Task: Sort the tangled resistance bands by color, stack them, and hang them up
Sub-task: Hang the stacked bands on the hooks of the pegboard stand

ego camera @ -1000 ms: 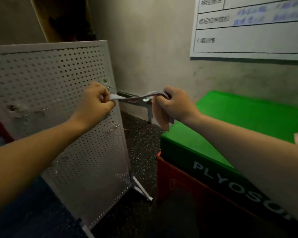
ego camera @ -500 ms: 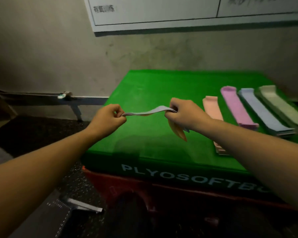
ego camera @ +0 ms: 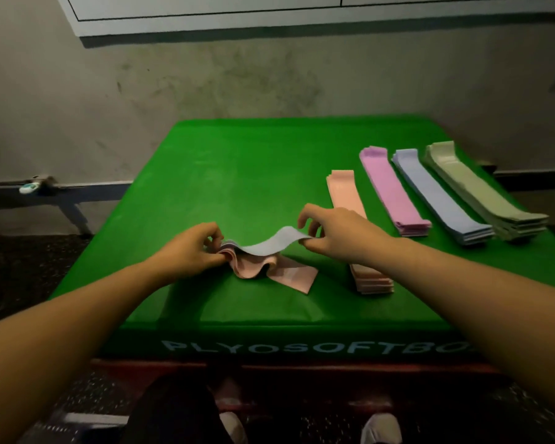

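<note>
Green vinyl covers the soft plyo box [ego camera: 237,174], which fills the middle of the view. Along its right edge lie four sorted stacks: the pale green stack [ego camera: 481,193] outermost, then the blue stack [ego camera: 439,197], the purple stack [ego camera: 391,190] and the peach stack [ego camera: 346,193]. Near the front edge at centre, the left hand [ego camera: 189,251] pinches one end of a small bundle of peach bands [ego camera: 260,270] resting on the box. The right hand [ego camera: 337,235] pinches the far end of a blue band [ego camera: 269,243] arching over them.

Green box top [ego camera: 237,174], peach stack [ego camera: 346,193], pink stack [ego camera: 391,190], blue stack [ego camera: 436,197], pale-green stack [ego camera: 474,190]
</note>
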The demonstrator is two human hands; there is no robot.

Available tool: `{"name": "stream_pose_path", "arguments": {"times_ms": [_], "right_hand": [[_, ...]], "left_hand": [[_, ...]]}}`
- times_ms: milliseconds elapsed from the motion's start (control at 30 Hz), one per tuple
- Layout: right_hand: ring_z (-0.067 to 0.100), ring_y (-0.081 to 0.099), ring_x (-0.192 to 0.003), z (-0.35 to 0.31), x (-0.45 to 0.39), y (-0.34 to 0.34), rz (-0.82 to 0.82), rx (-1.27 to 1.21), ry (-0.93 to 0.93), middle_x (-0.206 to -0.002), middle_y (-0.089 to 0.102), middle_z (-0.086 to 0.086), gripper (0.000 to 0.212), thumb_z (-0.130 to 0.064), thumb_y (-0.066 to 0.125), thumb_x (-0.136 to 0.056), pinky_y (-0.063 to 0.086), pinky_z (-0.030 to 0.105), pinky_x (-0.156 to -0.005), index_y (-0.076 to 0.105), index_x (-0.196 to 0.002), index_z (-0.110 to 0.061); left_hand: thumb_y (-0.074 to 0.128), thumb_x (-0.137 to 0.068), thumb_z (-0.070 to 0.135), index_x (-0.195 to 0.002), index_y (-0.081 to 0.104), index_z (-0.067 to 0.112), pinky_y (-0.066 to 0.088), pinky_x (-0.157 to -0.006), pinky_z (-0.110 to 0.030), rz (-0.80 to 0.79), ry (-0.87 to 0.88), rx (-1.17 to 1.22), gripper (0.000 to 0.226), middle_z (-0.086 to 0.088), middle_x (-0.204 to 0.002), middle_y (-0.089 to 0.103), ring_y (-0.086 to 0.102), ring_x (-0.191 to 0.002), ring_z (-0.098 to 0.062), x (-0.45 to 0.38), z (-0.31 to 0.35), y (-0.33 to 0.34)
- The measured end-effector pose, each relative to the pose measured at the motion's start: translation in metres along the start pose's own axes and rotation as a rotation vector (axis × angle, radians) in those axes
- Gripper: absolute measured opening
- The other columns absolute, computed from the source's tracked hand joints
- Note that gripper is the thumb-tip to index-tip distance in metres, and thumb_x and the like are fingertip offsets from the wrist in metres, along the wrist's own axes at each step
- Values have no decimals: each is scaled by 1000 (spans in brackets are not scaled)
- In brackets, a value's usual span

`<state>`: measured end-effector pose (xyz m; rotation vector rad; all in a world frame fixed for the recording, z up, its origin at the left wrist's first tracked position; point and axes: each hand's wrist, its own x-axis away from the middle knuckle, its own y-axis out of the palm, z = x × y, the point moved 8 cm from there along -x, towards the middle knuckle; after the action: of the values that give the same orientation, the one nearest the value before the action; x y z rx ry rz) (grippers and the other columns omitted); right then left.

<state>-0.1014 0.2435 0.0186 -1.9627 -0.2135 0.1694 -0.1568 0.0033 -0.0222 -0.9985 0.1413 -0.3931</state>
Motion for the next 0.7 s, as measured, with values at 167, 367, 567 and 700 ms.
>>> {"name": "stream_pose_path", "arguments": {"times_ms": [167,367,567,700], "right_hand": [[16,63,-94,-2,6,-28,144,-138,27,-106,69,-2,14,-23,61,-93,49,29,-80,68,-105,-21],[17,63,-87,-32,21,-56,152,-131,7,-97,70,0,20,-20,55,-96,50,32,-75,71,-108,-16],[8,67,-55,-55,60,-91,232,-143,0,-72,65,-11,13,-16,58,-92,49,17,-47,68,-100,-21],[4,65,-47,-49,96,-111,246,-173,52,-75,67,1,10,-18,66,-91,46,19,-39,63,-100,-16]], "left_hand": [[63,-46,87,-83,53,24,46,-99,-42,-158,62,-156,73,-3,-118,57,54,-110,-23,14,25,-1],[77,-62,70,-128,47,26,43,-96,-29,-111,105,-26,85,4,-126,50,52,-116,-15,25,81,2],[60,-93,13,-126,53,24,51,-90,-37,96,212,66,36,-7,-122,67,64,-105,-24,36,113,17],[53,-95,0,-109,51,24,49,-77,-33,162,219,240,28,-8,-100,69,66,-91,-26,46,117,6]]}}
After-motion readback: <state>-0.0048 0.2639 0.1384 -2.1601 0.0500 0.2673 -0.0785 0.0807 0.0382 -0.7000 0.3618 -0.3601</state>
